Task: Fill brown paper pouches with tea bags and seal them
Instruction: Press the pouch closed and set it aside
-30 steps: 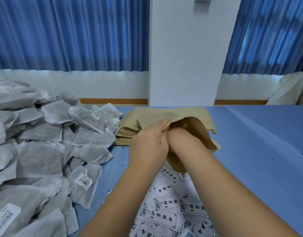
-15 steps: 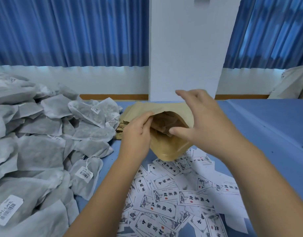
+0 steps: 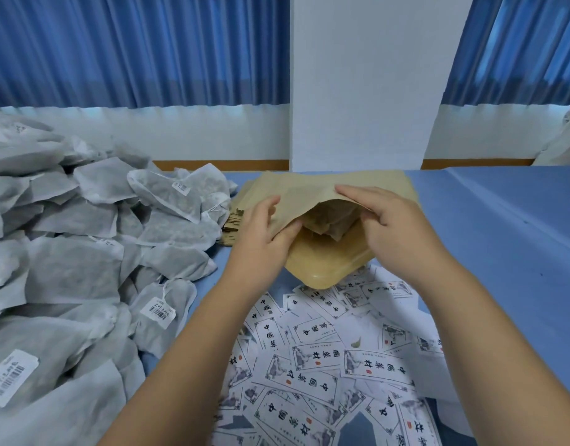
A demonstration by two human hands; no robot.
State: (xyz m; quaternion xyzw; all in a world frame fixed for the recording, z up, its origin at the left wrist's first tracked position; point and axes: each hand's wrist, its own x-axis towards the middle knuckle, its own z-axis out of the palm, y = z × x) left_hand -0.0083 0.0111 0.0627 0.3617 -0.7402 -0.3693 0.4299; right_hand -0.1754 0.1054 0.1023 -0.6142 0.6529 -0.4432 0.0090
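A brown paper pouch (image 3: 325, 262) hangs above the table's middle, its mouth open toward me, with a tea bag (image 3: 330, 222) showing inside. My left hand (image 3: 261, 230) pinches the pouch's left rim between thumb and fingers. My right hand (image 3: 386, 220) holds the right rim, fingers laid over the far flap and thumb at the near edge. A big heap of grey mesh tea bags (image 3: 84, 252) with barcode tags fills the left side.
A stack of flat brown pouches (image 3: 245, 204) lies behind the held one. Printed white labels (image 3: 325, 365) are strewn on the blue table (image 3: 502, 252) below my hands. A white pillar (image 3: 364, 91) and blue curtains stand beyond the table's far edge.
My right hand came out of the pouch and moved to its right rim. The pouch has tipped so that its open mouth faces me, and my left hand still pinches the left rim.
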